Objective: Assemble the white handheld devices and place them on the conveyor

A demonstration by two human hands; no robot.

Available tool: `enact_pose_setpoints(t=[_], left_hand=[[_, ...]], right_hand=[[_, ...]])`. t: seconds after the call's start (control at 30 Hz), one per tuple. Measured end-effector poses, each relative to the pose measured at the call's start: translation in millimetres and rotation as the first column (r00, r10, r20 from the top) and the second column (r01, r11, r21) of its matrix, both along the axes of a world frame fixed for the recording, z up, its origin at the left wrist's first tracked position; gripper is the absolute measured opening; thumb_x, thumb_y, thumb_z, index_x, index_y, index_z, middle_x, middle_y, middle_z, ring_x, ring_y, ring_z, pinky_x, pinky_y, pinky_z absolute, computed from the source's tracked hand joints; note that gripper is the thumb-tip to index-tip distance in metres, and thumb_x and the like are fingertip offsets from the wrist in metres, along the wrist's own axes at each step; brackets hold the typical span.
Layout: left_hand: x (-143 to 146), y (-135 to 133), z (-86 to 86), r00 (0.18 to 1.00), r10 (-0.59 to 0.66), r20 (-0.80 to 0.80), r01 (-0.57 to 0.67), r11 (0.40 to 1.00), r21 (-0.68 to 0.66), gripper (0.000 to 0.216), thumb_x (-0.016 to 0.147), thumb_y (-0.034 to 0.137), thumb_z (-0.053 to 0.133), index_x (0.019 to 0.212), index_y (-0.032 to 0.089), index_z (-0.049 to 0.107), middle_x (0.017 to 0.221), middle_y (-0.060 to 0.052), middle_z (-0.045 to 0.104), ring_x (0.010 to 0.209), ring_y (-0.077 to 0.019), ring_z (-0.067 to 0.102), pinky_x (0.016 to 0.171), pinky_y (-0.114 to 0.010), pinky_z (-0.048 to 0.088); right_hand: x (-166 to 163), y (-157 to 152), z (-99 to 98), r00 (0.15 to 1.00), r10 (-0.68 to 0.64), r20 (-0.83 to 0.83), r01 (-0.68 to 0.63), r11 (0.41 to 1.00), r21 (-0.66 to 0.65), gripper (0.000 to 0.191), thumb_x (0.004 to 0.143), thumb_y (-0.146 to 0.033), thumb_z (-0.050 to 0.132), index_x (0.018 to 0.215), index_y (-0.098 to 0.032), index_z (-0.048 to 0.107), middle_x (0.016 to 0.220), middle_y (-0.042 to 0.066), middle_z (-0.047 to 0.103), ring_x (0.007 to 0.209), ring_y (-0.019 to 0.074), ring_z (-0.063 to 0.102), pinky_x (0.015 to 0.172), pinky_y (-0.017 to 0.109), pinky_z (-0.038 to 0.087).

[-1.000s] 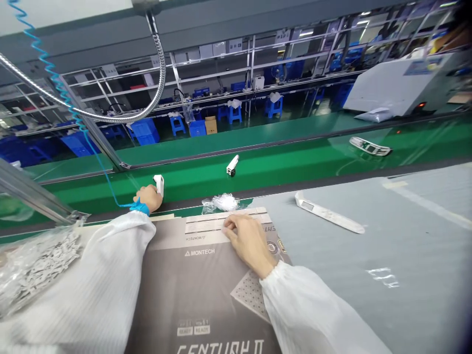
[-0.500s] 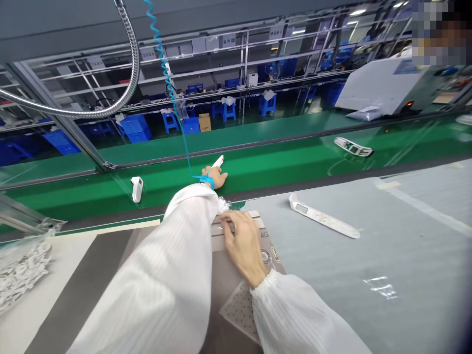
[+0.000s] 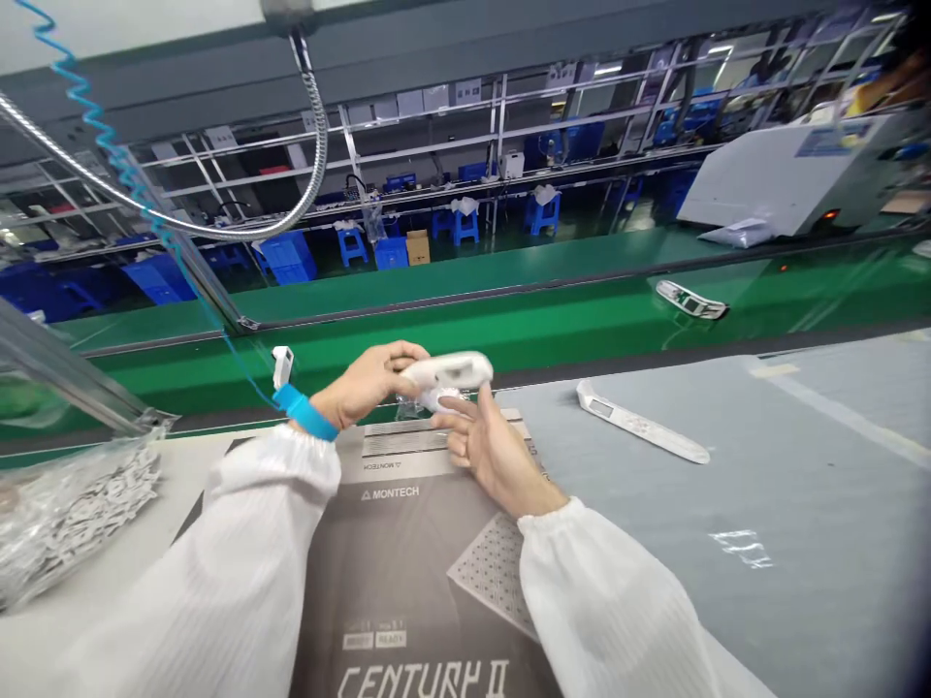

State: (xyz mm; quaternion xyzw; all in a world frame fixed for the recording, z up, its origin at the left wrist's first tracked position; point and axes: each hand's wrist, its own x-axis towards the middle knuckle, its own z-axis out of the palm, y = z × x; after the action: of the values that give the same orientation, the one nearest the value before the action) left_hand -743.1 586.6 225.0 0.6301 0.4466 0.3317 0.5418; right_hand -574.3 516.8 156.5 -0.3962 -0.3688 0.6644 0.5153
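"What's the person working at?"
"A bench with a grey sheet [image 3: 792, 456] on the right and printed MONTECH CENTURY II cardboard [image 3: 414, 572] in front. Beyond its far edge runs a green conveyor belt [image 3: 567, 330]."

"And the room?"
"Metal shelving [image 3: 425, 142] at the back, blue plastic stools [image 3: 544, 215] before it, a sloping white machine [image 3: 763, 174] at right. A coiled blue cord [image 3: 109, 141] hangs at upper left."

"Anything lying about?"
"A clear bag of small white parts [image 3: 94, 523] on the left, a long white casing with a window [image 3: 644, 424] on the sheet, an open casing [image 3: 690, 300] on the belt."

"Where's the piece being handled?"
"The white plastic housing [image 3: 455, 370], slightly blurred, is raised between the hands above the cardboard's far end. The left hand [image 3: 368, 383], wearing a blue wrist strap [image 3: 311, 415], pinches its left end."

"The right?"
"The right hand [image 3: 501, 456] sits just below the other end, fingers half bent, thumb at the edge; I can't tell whether it grips too."
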Motion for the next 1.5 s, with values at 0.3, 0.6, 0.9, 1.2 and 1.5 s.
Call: enact_pose_setpoints(t=[0.3, 0.6, 0.9, 1.2, 1.5], left_hand=[[3, -83, -74.7, 0.900, 0.368, 0.232, -0.345, 0.929, -0.135, 0.031, 0.080, 0.038, 0.069, 0.101, 0.016, 0.064, 0.097, -0.010, 0.071, 0.083, -0.0200, 0.067, 0.072, -0.030, 0.052], [-12, -91, -76.6, 0.976, 0.217, 0.032, -0.219, 0.958, 0.186, 0.034, 0.080, 0.018, 0.064, 0.112, 0.026, 0.072, 0.112, -0.007, 0.072, 0.106, -0.0257, 0.065, 0.088, -0.034, 0.050], [-25, -71, -81.8, 0.759, 0.633, 0.155, -0.626, 0.774, -0.095, 0.033, 0.074, 0.028, 0.075, 0.102, 0.015, 0.064, 0.077, -0.004, 0.069, 0.057, -0.0143, 0.061, 0.055, -0.025, 0.045], [-29, -71, -70.9, 0.749, 0.621, 0.230, -0.592, 0.784, -0.189, 0.045, 0.067, 0.037, 0.079, 0.103, 0.015, 0.065, 0.093, -0.009, 0.073, 0.065, -0.0145, 0.064, 0.060, -0.027, 0.050], [-20, -76, -73.1, 0.773, 0.476, 0.418, -0.408, 0.879, -0.247, 0.043, 0.058, 0.033, 0.088, 0.092, 0.014, 0.070, 0.070, 0.000, 0.064, 0.062, -0.0099, 0.056, 0.059, -0.021, 0.043]], right_hand=[[-16, -9, -26.7, 0.993, 0.024, 0.114, -0.045, 0.982, 0.186, 0.054, 0.074, -0.049, 0.080, 0.110, -0.025, 0.048, 0.075, -0.004, 0.064, 0.062, 0.0129, 0.058, 0.061, 0.026, 0.049], [-1, -8, -19.0, 0.448, -0.593, 0.669, -0.159, 0.684, 0.712, 0.015, 0.097, -0.036, 0.057, 0.101, -0.026, 0.066, 0.101, 0.005, 0.067, 0.090, 0.0224, 0.058, 0.082, 0.038, 0.039], [-13, -8, -15.5, 0.482, -0.490, 0.726, -0.228, 0.730, 0.644, 0.026, 0.103, -0.036, 0.041, 0.085, -0.022, 0.054, 0.095, 0.003, 0.065, 0.089, 0.0208, 0.054, 0.084, 0.036, 0.034], [26, 66, -6.1, 0.016, -0.480, 0.877, -0.183, 0.861, 0.475, 0.010, 0.091, -0.028, 0.059, 0.092, -0.025, 0.069, 0.110, 0.006, 0.064, 0.106, 0.0254, 0.053, 0.085, 0.039, 0.036], [175, 55, 16.1, -0.148, -0.339, 0.929, -0.061, 0.941, 0.333, 0.017, 0.068, -0.018, 0.067, 0.080, -0.025, 0.077, 0.093, 0.010, 0.071, 0.091, 0.0270, 0.062, 0.081, 0.040, 0.047]])
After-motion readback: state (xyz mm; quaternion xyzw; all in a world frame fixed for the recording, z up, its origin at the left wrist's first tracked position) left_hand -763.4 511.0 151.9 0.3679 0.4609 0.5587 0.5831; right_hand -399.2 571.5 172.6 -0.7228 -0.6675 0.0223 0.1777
